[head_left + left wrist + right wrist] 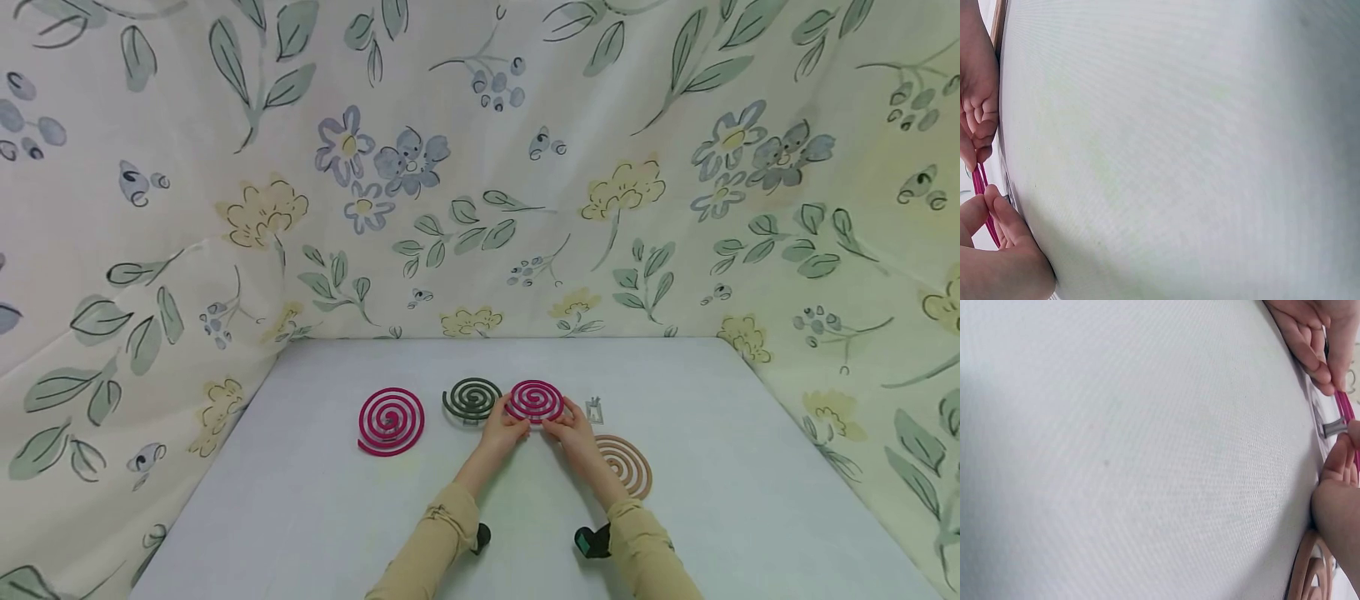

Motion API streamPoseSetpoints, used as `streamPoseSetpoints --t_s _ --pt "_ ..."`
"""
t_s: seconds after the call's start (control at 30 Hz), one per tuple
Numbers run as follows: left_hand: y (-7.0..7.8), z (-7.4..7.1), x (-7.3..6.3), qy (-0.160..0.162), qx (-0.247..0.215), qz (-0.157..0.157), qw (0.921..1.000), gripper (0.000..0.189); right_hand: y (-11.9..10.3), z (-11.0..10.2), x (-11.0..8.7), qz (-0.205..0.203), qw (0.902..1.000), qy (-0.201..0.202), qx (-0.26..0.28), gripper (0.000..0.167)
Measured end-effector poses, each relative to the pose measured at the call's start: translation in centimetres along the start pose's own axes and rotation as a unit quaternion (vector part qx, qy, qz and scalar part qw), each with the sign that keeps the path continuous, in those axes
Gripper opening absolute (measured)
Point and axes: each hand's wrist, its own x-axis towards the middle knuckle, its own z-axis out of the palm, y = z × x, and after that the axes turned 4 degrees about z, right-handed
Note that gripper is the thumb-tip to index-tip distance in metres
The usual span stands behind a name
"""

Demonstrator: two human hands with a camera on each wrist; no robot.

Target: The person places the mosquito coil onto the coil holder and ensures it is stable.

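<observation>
The pink coil (535,401) is pinched by both hands, with the left hand (502,432) at its left edge and the right hand (573,429) at its right edge; each thumb and fingertip is closed on the rim; the coil is held over the far half of the white bench (300,517), between the two hands; in the right wrist view, a small grey metal piece (1335,428) is seen by the right fingertips, beside the coil, but whether it is held cannot be told.

A dark green coil (472,398) is set just beside the left hand; farther left, a second pink coil (391,421) is laid flat; to the right of the right hand, a little metal stand (594,411) is seen; nearer, a tan coil (630,468) is partly hidden by the right arm; tan sleeves (427,542) are worn; behind the bench, a cloth (480,275) is covered with painted flowers and leaves.
</observation>
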Motion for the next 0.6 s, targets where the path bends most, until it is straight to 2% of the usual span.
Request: streamPoseSetpoints --t_s 0.13,0.23,0.33,0.37,0.43,0.47,0.6 --pt "-0.1 0.0 0.1 0.000 0.002 0.007 1.0000 0.063 0.0 0.0 0.0 0.002 1.0000 0.001 -0.007 0.071" --pt "0.7 0.1 -0.2 0.000 0.014 -0.001 0.9999 0.062 0.0 0.1 0.1 0.006 0.9999 0.005 -0.009 0.070" --pt "0.9 0.1 -0.2 0.003 0.020 -0.001 0.9998 0.063 0.1 0.0 0.2 0.004 1.0000 0.004 -0.007 0.071" --pt "0.8 0.1 -0.1 0.003 0.018 -0.010 0.9998 0.065 0.1 0.0 0.2 0.003 1.0000 0.002 -0.005 0.072" --pt "-0.8 0.0 0.7 0.000 0.010 0.010 0.9999 0.066 0.1 -0.1 0.2 0.002 1.0000 0.002 -0.002 0.072" --pt "-1.1 -0.1 1.0 -0.001 0.009 0.024 0.9997 0.067 0.1 -0.1 0.2 0.001 1.0000 0.001 -0.001 0.072" --pt "-7.2 -0.3 4.6 -0.018 -0.004 0.083 0.9964 0.070 0.1 0.0 0.3 0.005 1.0000 0.002 -0.001 0.071"
